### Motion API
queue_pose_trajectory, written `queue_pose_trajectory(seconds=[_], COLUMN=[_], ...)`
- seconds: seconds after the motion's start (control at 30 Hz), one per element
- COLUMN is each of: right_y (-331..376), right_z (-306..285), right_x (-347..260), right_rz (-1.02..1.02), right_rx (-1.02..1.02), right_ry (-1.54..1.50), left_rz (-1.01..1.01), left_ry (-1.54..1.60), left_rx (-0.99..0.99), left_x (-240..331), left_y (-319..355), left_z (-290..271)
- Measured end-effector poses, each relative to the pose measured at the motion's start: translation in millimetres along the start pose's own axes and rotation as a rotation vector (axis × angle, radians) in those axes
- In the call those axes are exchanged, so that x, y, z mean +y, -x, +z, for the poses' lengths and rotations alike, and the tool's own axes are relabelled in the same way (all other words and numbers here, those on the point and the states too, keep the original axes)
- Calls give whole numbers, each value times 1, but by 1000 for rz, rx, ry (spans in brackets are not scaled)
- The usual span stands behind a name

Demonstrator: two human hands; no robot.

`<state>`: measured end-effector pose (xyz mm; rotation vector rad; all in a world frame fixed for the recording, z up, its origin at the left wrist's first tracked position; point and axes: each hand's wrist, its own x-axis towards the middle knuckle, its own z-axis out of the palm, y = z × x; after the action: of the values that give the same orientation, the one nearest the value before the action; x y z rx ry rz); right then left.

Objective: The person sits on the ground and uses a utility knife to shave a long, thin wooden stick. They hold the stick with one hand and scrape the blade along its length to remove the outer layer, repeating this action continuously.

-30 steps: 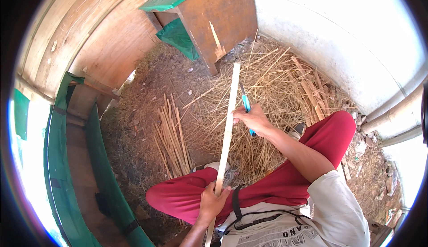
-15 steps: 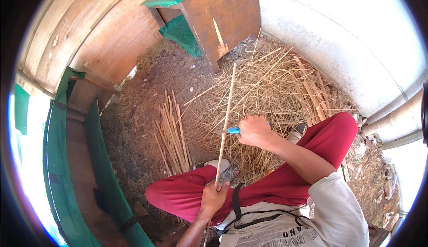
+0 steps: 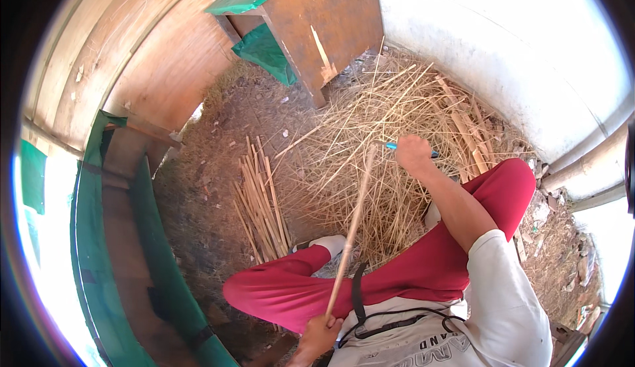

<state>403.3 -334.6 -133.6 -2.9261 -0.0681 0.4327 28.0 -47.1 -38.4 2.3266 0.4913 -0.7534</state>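
A long, pale bamboo strip [image 3: 356, 221] slants up and away from my lap, slightly blurred by motion. My left hand [image 3: 319, 335] is closed around its near part, low over my lap. Farther out, my right hand [image 3: 415, 154] is closed on the blue handle of a knife [image 3: 391, 146]. The knife's blade points left, at the strip's far end; whether it touches is too blurred to tell. Thin bamboo shavings [image 3: 377, 188] lie heaped on the ground beneath and beyond both.
Several cut bamboo strips [image 3: 259, 201] lie beside my left foot. Wider bamboo pieces [image 3: 463, 125] rest by the pale wall [image 3: 503, 56]. A wooden cabinet [image 3: 331, 16] with a green cover stands at the back. Along the left runs a green-edged wooden trough [image 3: 126, 248].
My right hand with the knife has moved up and right to the strip's far end. My left hand has drawn lower with the strip, which now leans more to the right.
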Motion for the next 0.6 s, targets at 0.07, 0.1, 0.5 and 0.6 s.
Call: queue_pose_trajectory(seconds=[0.07, 0.1, 0.5, 0.6], right_y=[-2, -4, 57, 74], right_z=[11, 9, -76, -90], right_x=[-1, -5, -45, -39], right_rz=[-8, 16, -90, -53], right_rx=[113, -34, -334, -475], right_ry=[-53, -259, -1654, -1758], left_rz=[-79, -106, 11, 70], left_ry=[94, 164, 477, 495], left_rx=[43, 66, 176, 170], left_x=[-3, 4, 10, 4], left_y=[5, 5, -25, -30], left_z=[-15, -23, -20, -14])
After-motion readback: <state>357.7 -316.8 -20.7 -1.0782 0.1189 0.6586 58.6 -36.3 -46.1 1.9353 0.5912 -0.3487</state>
